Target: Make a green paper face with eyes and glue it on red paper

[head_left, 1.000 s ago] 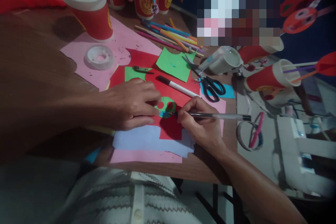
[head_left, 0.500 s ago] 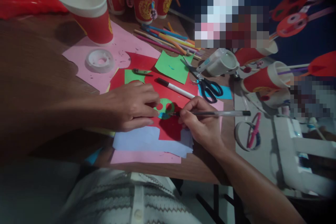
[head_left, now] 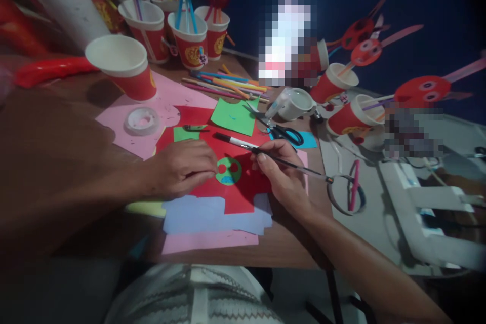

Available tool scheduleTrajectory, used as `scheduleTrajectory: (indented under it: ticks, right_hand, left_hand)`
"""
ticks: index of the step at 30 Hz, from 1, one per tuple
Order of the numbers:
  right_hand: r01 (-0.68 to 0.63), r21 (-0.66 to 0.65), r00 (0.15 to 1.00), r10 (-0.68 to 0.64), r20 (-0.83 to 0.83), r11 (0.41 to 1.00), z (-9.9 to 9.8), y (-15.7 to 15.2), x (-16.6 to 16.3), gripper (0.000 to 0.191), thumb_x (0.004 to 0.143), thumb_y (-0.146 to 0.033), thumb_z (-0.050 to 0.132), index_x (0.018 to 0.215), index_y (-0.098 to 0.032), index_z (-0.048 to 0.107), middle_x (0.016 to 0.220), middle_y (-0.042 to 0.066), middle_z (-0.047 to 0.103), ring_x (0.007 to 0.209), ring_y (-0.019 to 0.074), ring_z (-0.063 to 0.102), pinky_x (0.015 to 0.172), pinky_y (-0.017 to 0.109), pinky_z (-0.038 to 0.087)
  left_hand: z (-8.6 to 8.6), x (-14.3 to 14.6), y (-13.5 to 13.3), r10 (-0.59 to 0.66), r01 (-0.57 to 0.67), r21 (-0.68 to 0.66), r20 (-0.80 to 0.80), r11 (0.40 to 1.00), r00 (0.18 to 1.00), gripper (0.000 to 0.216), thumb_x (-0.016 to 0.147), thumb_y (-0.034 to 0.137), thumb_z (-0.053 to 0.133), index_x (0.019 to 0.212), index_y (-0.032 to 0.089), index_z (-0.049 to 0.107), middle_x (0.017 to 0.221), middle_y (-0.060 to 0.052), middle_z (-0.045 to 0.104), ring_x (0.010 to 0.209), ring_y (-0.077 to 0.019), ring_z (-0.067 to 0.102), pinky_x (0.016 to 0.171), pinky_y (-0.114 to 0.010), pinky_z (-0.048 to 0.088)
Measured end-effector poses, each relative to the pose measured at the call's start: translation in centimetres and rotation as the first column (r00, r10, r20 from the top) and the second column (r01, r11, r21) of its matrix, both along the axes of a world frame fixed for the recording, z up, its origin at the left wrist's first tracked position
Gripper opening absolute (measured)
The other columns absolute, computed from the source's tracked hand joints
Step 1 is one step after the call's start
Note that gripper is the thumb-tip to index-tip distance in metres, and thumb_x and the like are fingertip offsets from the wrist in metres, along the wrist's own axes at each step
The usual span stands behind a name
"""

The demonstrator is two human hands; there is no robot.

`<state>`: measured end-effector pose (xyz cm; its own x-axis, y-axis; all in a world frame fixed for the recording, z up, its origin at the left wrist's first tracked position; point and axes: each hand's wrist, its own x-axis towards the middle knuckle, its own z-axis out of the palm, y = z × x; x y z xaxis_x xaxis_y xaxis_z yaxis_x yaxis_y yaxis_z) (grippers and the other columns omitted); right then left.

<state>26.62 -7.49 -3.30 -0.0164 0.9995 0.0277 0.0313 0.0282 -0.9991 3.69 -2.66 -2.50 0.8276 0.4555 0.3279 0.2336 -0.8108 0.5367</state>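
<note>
A gel pen with a clear barrel [head_left: 315, 174] is gripped in my right hand [head_left: 286, 174], its tip lifted off the paper and pointing up to the left. Below the tip lies a small green paper disc [head_left: 228, 161] with two red eye spots and a blue scribbled patch, on red paper [head_left: 243, 197]. My left hand [head_left: 190, 167] rests at the disc's left edge, fingers curled together; whether they pinch anything is hidden. Just above the disc is a black-capped white marker [head_left: 237, 142].
Black-handled scissors [head_left: 286, 134], a green sheet [head_left: 235, 117], a tape roll [head_left: 142, 121] and coloured sticks [head_left: 228, 83] lie beyond my hands. An upright paper cup [head_left: 129, 73] stands back left. More cups [head_left: 190, 45] with straws and paper faces line the back and right.
My right hand has raised the pen tip off the disc and tilted it upward. My left fingers have drawn back left, uncovering more of the disc. The view has shifted, showing more cups.
</note>
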Motion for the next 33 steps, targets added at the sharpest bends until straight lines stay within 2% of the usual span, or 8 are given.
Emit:
scheduleTrajectory:
  ticks: [5, 9, 14, 17, 25, 28, 31, 33]
  right_hand:
    - [0.029, 0.053, 0.999, -0.030, 0.018, 0.998, 0.6, 0.2, 0.3, 0.012, 0.082, -0.026, 0.059, 0.092, -0.022, 0.052, 0.077, -0.002, 0.062, 0.062, 0.0102, 0.059, 0.057, 0.023, 0.049]
    - [0.051, 0.103, 0.994, -0.060, 0.091, 0.993, 0.8, 0.4, 0.5, 0.012, 0.082, -0.024, 0.059, 0.092, -0.021, 0.053, 0.072, -0.003, 0.061, 0.062, 0.0106, 0.060, 0.055, 0.022, 0.048]
    - [0.020, 0.122, 0.990, -0.037, 0.137, 0.992, 0.7, 0.5, 0.6, 0.011, 0.084, -0.024, 0.057, 0.093, -0.021, 0.052, 0.073, -0.002, 0.061, 0.061, 0.0103, 0.060, 0.055, 0.022, 0.047]
    - [0.015, 0.116, 0.990, -0.032, 0.140, 0.993, 0.7, 0.6, 0.5, 0.010, 0.084, -0.025, 0.056, 0.092, -0.020, 0.052, 0.075, -0.002, 0.061, 0.062, 0.0103, 0.060, 0.056, 0.023, 0.047]
    - [-0.023, 0.194, 0.984, -0.012, 0.177, 0.981, -0.1, 0.7, 0.7, 0.013, 0.086, -0.027, 0.055, 0.097, -0.020, 0.054, 0.078, -0.001, 0.062, 0.063, 0.0104, 0.059, 0.059, 0.023, 0.047]
    - [-0.055, 0.228, 0.967, -0.005, 0.255, 0.972, 0.0, 0.6, 0.7, 0.015, 0.090, -0.027, 0.049, 0.100, -0.020, 0.056, 0.068, -0.002, 0.062, 0.058, 0.0103, 0.058, 0.058, 0.023, 0.047]
    - [-0.090, 0.307, 0.944, -0.017, 0.329, 0.948, -0.1, 0.5, 0.7, 0.019, 0.091, -0.022, 0.043, 0.104, -0.021, 0.057, 0.061, -0.004, 0.059, 0.055, 0.0097, 0.056, 0.056, 0.023, 0.046]
    - [-0.133, 0.383, 0.920, -0.030, 0.391, 0.914, -0.3, 0.5, 0.6, 0.020, 0.090, -0.018, 0.044, 0.104, -0.022, 0.058, 0.068, -0.002, 0.062, 0.062, 0.0109, 0.060, 0.061, 0.024, 0.048]
  left_hand:
    - [0.2, -0.1, 0.2, 0.112, -0.114, 0.011, 0.104, 0.993, 0.988, 0.012, 0.083, 0.013, 0.050, 0.086, 0.018, 0.061, 0.081, -0.006, 0.064, 0.079, -0.0172, 0.057, 0.072, -0.033, 0.047]
    - [0.0, -0.2, 0.4, 0.159, -0.167, 0.083, 0.090, 0.983, 0.983, 0.015, 0.082, 0.013, 0.052, 0.091, 0.018, 0.063, 0.086, -0.008, 0.065, 0.082, -0.0181, 0.059, 0.072, -0.034, 0.048]
    - [-0.2, -0.2, 0.2, 0.137, -0.147, 0.222, 0.061, 0.964, 0.989, 0.024, 0.080, 0.012, 0.055, 0.103, 0.016, 0.063, 0.103, -0.011, 0.066, 0.097, -0.0225, 0.056, 0.087, -0.044, 0.046]
    - [-0.2, -0.1, -0.1, 0.119, -0.111, 0.263, -0.017, 0.958, 0.993, 0.027, 0.081, 0.015, 0.055, 0.107, 0.015, 0.062, 0.115, -0.013, 0.063, 0.108, -0.0261, 0.052, 0.094, -0.049, 0.042]
    - [-1.3, 0.1, -0.5, 0.206, -0.148, 0.278, -0.190, 0.949, 0.960, 0.037, 0.084, 0.031, 0.054, 0.118, 0.016, 0.057, 0.128, -0.014, 0.053, 0.119, -0.0319, 0.043, 0.095, -0.053, 0.040]
    - [-1.2, 0.1, -0.5, 0.217, -0.151, 0.278, -0.221, 0.948, 0.951, 0.037, 0.085, 0.032, 0.054, 0.119, 0.016, 0.057, 0.129, -0.013, 0.053, 0.121, -0.0312, 0.042, 0.098, -0.051, 0.038]
    - [-1.1, 0.1, -0.5, 0.209, -0.147, 0.280, -0.206, 0.949, 0.956, 0.036, 0.084, 0.031, 0.055, 0.115, 0.014, 0.060, 0.127, -0.013, 0.055, 0.119, -0.0309, 0.043, 0.098, -0.050, 0.038]
    - [-1.0, 0.1, -0.4, 0.202, -0.141, 0.278, -0.206, 0.950, 0.957, 0.036, 0.084, 0.032, 0.055, 0.116, 0.015, 0.060, 0.126, -0.013, 0.055, 0.118, -0.0304, 0.043, 0.097, -0.049, 0.039]
